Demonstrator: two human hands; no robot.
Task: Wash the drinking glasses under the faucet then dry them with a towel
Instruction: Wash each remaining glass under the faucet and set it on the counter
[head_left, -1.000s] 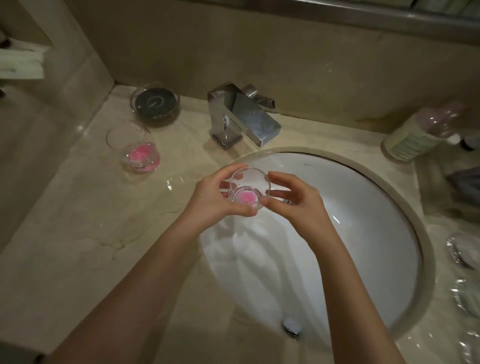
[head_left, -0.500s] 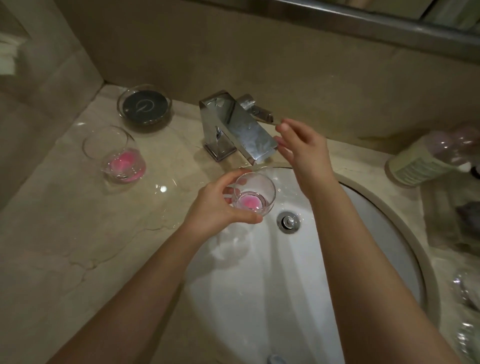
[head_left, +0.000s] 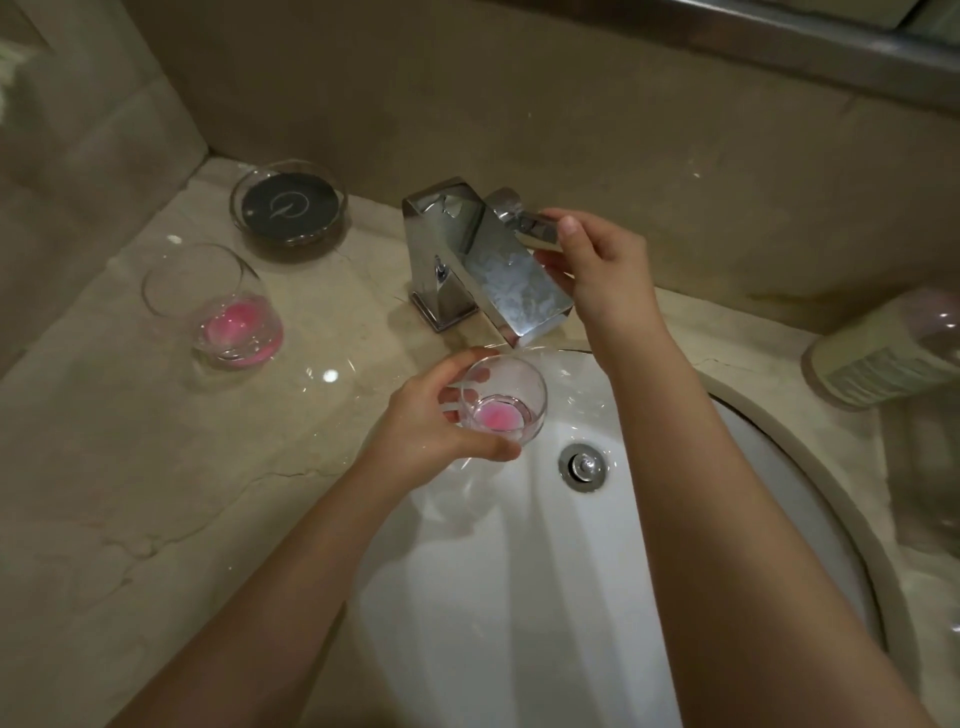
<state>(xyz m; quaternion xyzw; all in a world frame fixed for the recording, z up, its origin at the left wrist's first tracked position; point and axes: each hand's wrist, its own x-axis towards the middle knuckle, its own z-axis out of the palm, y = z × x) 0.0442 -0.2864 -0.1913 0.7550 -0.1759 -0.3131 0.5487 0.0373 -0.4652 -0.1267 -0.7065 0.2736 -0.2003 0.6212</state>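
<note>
Marble counter (head_left: 130, 493), white sink (head_left: 519, 597): glass (head_left: 503, 400) is gripped by left hand (head_left: 436, 431) under faucet (head_left: 483, 260), lever (head_left: 530, 226) is pinched by right hand (head_left: 597, 270); flow should be opened gently, glass kept centred

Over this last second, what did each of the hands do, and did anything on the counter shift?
The right hand let go of the held glass, rose to the faucet and now grips its lever. The left hand kept the glass, bringing it beneath the spout. The second glass and the dark dish stayed in place on the counter.
</note>
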